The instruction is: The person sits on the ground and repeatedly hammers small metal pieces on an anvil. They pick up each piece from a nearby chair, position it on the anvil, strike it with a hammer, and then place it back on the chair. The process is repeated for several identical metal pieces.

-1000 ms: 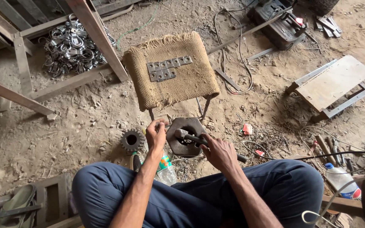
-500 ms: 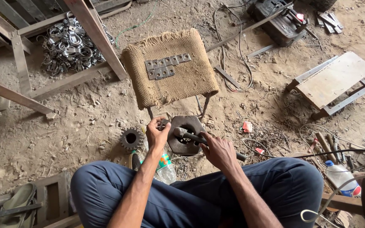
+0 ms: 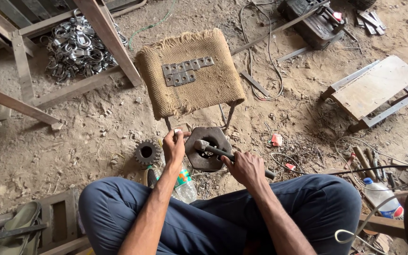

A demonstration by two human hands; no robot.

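Right hand grips a hammer over a metal block; left hand pinches a small piece (kind unclear).

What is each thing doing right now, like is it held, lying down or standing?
Left hand: pinching a small pale piece at the block's edge.
Right hand: gripping the hammer's handle.
Dark metal hammer: held, head over the block.
Rusty octagonal metal block: lying flat on the dirt.
Dark toothed gear: lying flat on the ground.
Burlap-covered stool: standing upright.
Grey perforated metal plates: lying on the stool.
Clear plastic bottle: lying by the knee.
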